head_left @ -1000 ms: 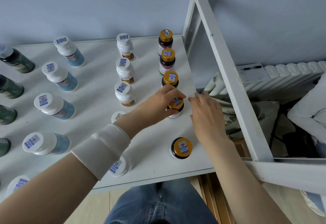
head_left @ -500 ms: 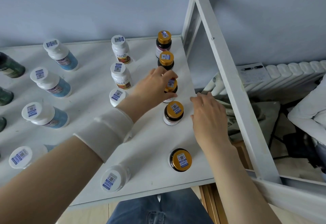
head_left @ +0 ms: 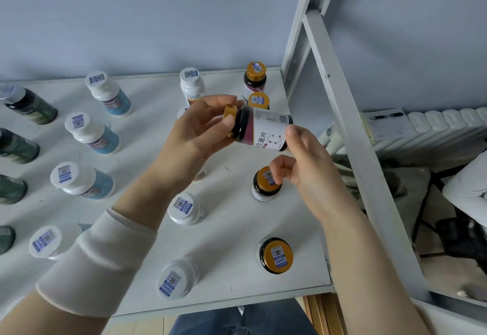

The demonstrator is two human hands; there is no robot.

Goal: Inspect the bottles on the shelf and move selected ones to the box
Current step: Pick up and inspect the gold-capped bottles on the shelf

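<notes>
A dark gold-capped bottle [head_left: 261, 130] with a white label is held on its side above the white shelf [head_left: 232, 229]. My left hand [head_left: 195, 134] grips its cap end. My right hand [head_left: 303, 160] touches its base end with thumb and fingertips. Other gold-capped bottles stand in a column on the right: one at the back [head_left: 255, 79], one [head_left: 259, 100] behind the held bottle, one [head_left: 266, 184] partly under my right hand, one at the front [head_left: 276, 255]. No box is in view.
White-capped bottles stand in the middle column [head_left: 184, 208] and blue-labelled ones [head_left: 89, 134] further left; dark green bottles [head_left: 29, 105] line the left edge. A white shelf post [head_left: 350, 129] slants down on the right. A radiator with a notepad [head_left: 387, 124] lies beyond.
My left hand took hold of a gold-capped bottle in the right column, lifted it off the shelf and tipped it sideways. My right hand rose from the shelf edge to its base.
</notes>
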